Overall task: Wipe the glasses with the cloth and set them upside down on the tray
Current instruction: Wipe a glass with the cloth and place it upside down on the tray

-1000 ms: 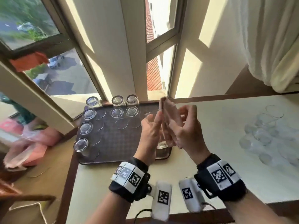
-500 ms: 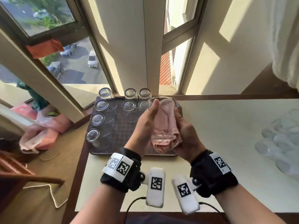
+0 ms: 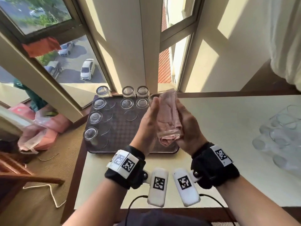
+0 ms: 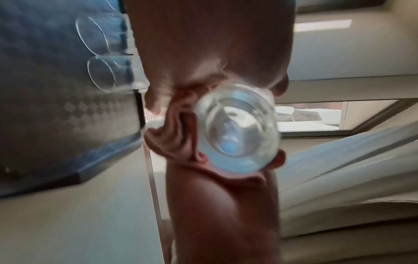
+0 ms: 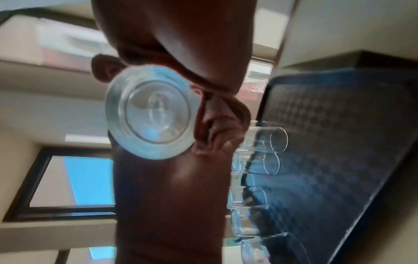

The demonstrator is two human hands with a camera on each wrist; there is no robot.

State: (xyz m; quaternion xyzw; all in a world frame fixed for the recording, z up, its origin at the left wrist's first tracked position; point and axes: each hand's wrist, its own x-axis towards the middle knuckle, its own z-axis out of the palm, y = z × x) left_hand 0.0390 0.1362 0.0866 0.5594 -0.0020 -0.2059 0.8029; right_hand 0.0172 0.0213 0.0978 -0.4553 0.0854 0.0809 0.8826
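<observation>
- Head view: a person's two hands are raised together over the near right part of a dark tray. Between them is a clear glass with a pink cloth around and inside it. The left hand lies along the glass's left side with fingers fairly straight, thumb up near the rim. The right hand cups the cloth-covered right side, fingers curled behind it
- The glass's long axis runs away from the person and upward, thick base towards the wrists, open mouth towards the window. Both hands are on it, so neither is nearer. The tray lies just below and to the left, so setting it down looks to need a turn-over
- Seven glasses stand upside down on the tray's left and far edges. The near right part of its floor is bare. More glasses wait on the table, well to the right
- Left wrist view: the round base of the glass faces the camera, blurred. Folds of cloth bunch at its left, a palm above and a palm below
- Right wrist view: the base again faces the camera, cloth gathered at its right. The tray with its upturned glasses lies beyond
</observation>
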